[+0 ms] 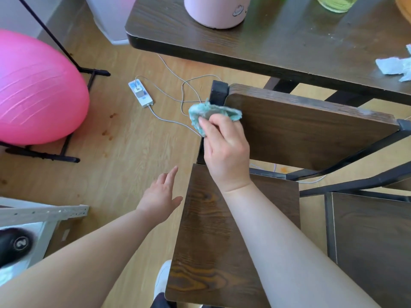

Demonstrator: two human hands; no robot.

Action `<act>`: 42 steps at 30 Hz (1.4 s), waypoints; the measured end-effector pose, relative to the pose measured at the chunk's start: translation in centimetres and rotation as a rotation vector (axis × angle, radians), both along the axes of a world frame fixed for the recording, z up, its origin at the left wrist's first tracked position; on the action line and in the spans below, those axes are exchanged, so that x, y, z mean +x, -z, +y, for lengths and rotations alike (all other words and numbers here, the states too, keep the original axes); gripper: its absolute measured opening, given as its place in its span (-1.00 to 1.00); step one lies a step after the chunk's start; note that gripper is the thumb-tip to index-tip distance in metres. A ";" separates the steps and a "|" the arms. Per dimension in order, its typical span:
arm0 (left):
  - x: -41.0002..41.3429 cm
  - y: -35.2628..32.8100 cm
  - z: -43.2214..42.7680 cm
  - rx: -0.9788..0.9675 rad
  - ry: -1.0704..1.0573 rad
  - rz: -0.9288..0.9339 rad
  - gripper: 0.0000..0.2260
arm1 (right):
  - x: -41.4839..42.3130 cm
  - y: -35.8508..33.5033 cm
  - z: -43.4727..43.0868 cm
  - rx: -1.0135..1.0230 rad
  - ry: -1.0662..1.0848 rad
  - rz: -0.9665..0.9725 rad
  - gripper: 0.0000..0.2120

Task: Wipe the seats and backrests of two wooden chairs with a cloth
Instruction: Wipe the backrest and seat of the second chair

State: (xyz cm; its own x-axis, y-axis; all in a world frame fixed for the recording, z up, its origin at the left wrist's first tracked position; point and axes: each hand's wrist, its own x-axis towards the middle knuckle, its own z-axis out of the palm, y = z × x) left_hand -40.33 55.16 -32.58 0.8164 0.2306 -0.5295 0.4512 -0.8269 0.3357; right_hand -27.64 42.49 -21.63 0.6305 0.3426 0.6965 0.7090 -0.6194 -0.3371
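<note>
A person's right hand (226, 150) grips a crumpled teal cloth (211, 112), fingers (209, 132) curled round it, and holds it against the left edge of a wooden chair's backrest (311, 130), just beside the black frame post (219, 92). The left hand (161, 196) hovers above the floor (133, 152) near the left side of the chair's seat (213, 241), its fingers straight and spread, holding nothing. A second chair (373, 241) stands just to the right. Behind the backrest, a dark table (289, 41) carries a pink container (216, 12) and crumpled tissue (393, 66). On the floor to the left lie a white power strip (140, 92) with trailing cables and a pink exercise ball (37, 90).
</note>
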 end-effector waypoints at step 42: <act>-0.4 1.8 -3.7 0.166 0.325 0.122 -0.13 | -5.3 4.9 -13.5 -0.067 0.195 0.427 -0.78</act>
